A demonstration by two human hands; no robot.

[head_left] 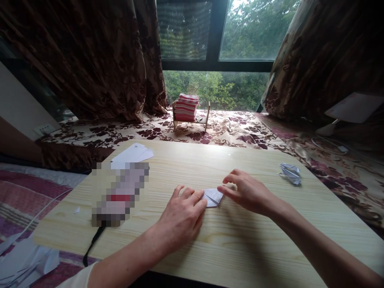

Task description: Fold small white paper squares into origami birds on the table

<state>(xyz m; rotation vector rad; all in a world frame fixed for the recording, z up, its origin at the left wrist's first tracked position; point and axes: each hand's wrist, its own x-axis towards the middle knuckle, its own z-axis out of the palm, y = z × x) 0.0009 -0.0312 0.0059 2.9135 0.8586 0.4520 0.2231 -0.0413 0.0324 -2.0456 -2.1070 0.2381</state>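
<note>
A small folded piece of white paper (213, 197) lies on the light wooden table, with crease lines across its face. My left hand (185, 210) rests on the table and holds the paper's left edge under the thumb and index finger. At the paper's right edge is my right hand (246, 191), its thumb tip close to the paper and its fingers apart from the thumb. Whether that thumb touches the paper I cannot tell. A folded paper piece (290, 173) with several pointed layers sits farther right on the table.
White paper sheets (132, 155) lie at the table's back left, beyond a blurred-out object (121, 196) with a black strap. More papers (28, 260) are on the bedding at left. A small rack (191, 120) holds striped folded cloths (186, 108). A lamp (351, 107) stands at right.
</note>
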